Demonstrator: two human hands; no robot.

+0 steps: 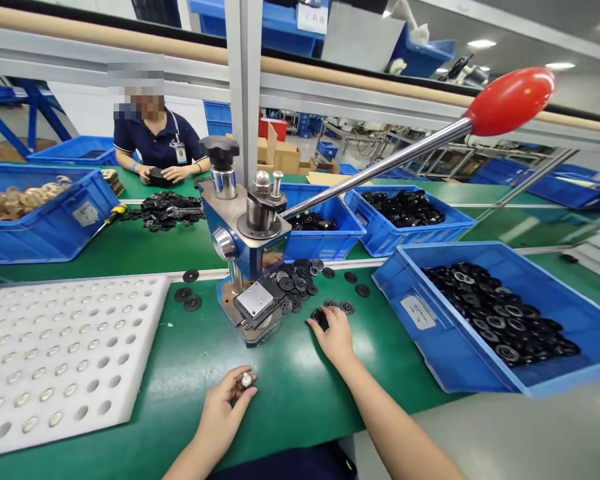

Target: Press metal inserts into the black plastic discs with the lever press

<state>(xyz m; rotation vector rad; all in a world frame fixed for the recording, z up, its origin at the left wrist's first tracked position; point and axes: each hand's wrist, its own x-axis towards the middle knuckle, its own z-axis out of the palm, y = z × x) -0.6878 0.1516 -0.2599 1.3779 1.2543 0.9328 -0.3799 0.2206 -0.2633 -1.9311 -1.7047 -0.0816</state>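
Observation:
My left hand [226, 408] is closed around a small silvery metal part [246, 380], held just above the green tabletop near the front edge. To the right, my right hand [334, 337] has its fingers curled over a black disc [321, 319] on the table, with thumb and fingers about its edge. Beyond that hand lies a loose pile of black slotted discs [296, 285]. Between and behind my hands stands a hand press [253, 233]. A metal block [256, 303] sits on its base, and its long lever ends in a red knob [513, 100].
At left lies a white foam tray [147, 347] with round metal parts in many holes. A blue bin [405, 347] of black discs stands at right, with more blue bins [325, 247] behind the press. Across the bench a person [155, 143] handles black parts.

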